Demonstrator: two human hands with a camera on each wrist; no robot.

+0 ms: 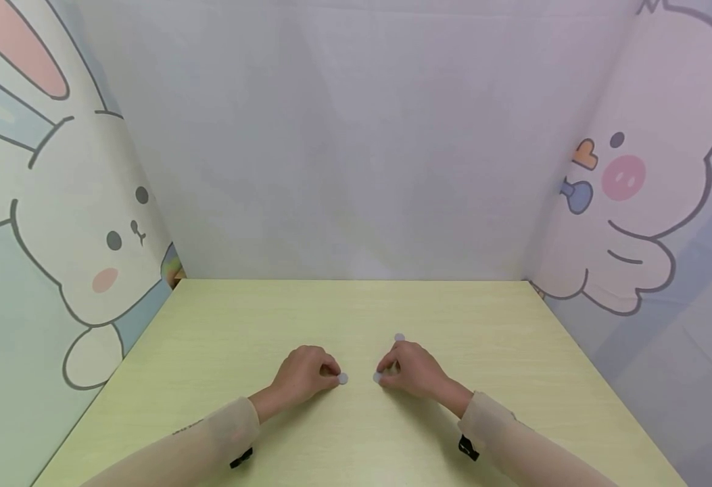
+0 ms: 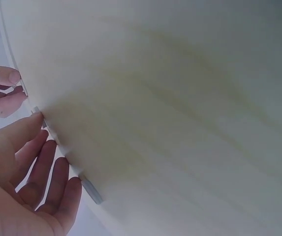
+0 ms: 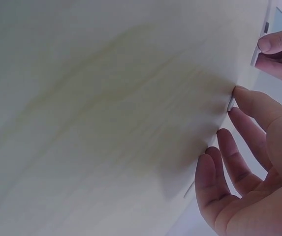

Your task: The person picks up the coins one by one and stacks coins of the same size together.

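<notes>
In the head view, my left hand [image 1: 303,372] pinches the rim of a small grey disc [image 1: 343,378] between thumb and fingers, low over the table [image 1: 258,311]. Facing it, my right hand [image 1: 415,369] pinches a second grey disc [image 1: 377,377]; a gap separates the two. A third disc [image 1: 399,337] lies just beyond the right hand's knuckles, partly covered. Beside the little finger of the left hand [image 2: 37,177], the left wrist view shows another grey edge [image 2: 91,191]. The right hand [image 3: 259,162] has a thin edge [image 3: 189,189] near its little finger.
A plain pale curtain [image 1: 356,135] hangs behind the table's far edge. Side cloths carry a cartoon rabbit [image 1: 82,250] on the left and a white cartoon figure [image 1: 654,203] on the right. Both sleeves [image 1: 228,433] reach in from the near side.
</notes>
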